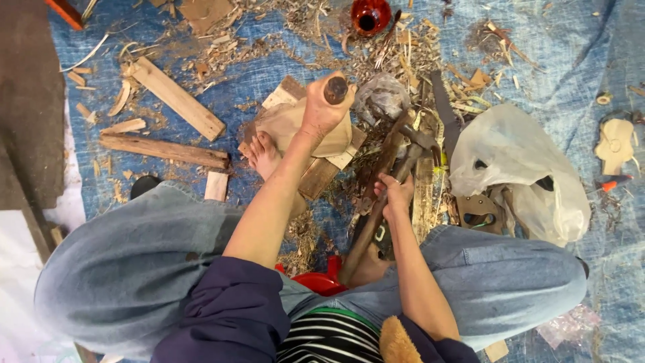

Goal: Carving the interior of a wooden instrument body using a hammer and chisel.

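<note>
My left hand [321,111] is shut around the round dark wooden handle of a chisel [336,89], which stands upright on a pale rounded wood blank [285,124]. The blank lies on a stack of short boards [322,171], and my bare foot [265,156] rests against its near edge. My right hand [394,193] grips the long wooden handle of a hammer [376,215]. The hammer's metal head [422,140] is low, to the right of the blank, over a heap of tools and shavings.
A blue tarp [578,40] covered in wood shavings lies under everything. Planks [176,97] and a stick [164,149] lie at the left. At the right are a white plastic bag [510,161], a saw blade [443,111] and a wooden cut-out [615,144]. A red-brown pot [370,15] stands at the top.
</note>
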